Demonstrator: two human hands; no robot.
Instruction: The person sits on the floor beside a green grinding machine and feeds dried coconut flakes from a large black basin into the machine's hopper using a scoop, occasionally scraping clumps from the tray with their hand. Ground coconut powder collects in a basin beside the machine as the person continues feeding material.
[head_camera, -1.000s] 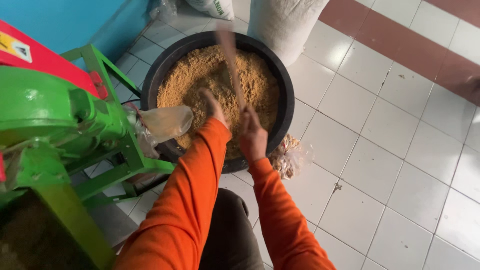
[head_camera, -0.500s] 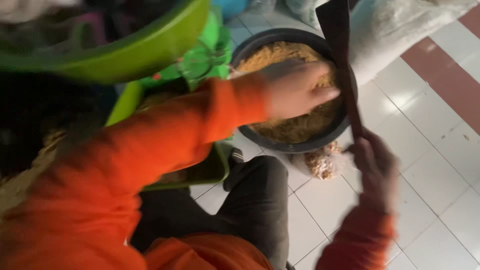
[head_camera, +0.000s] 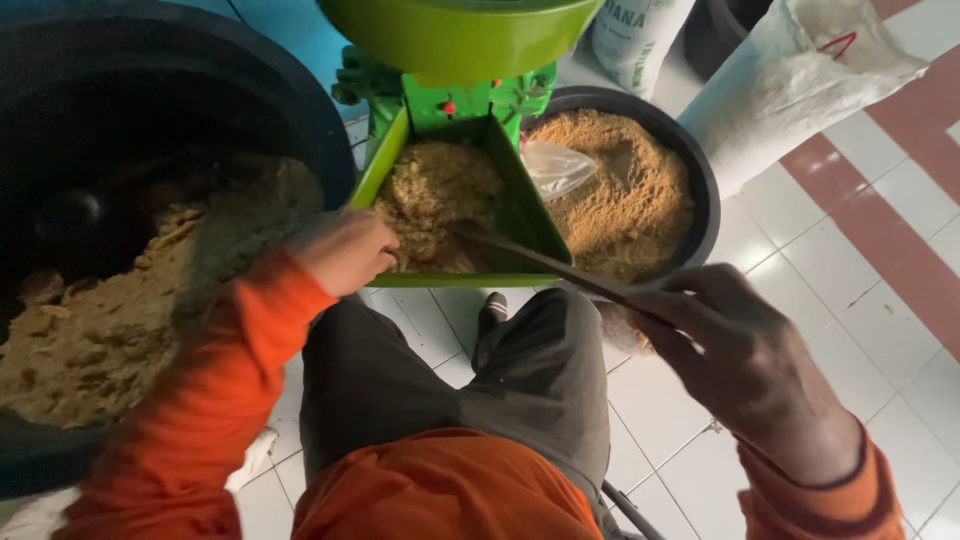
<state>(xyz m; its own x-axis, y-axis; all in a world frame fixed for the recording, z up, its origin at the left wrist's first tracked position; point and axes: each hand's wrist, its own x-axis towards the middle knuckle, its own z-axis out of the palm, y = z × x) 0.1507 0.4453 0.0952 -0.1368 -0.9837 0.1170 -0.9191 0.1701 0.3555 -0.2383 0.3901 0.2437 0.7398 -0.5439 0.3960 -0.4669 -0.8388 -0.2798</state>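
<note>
2 hands busy here: my left hand sits at the near corner of the green tray, fingers curled together over the damp brown mash, though I cannot tell whether they clamp any of it. My right hand is closed tight on a thin dark stick, whose far tip reaches into the tray's heap. How far along? The tray is well loaded but not emptied, the round black basin beyond it already holds a broad mound of finer tan meal with a clear plastic bag lying on it, and the big dark tub at my left is heaped with coarse mash, so I judge plenty is left to work through. My left arm in its orange sleeve stretches forward across my knee; my right wrist is cocked, palm down, stick angled up and leftward. White sacks lean behind the basin.
</note>
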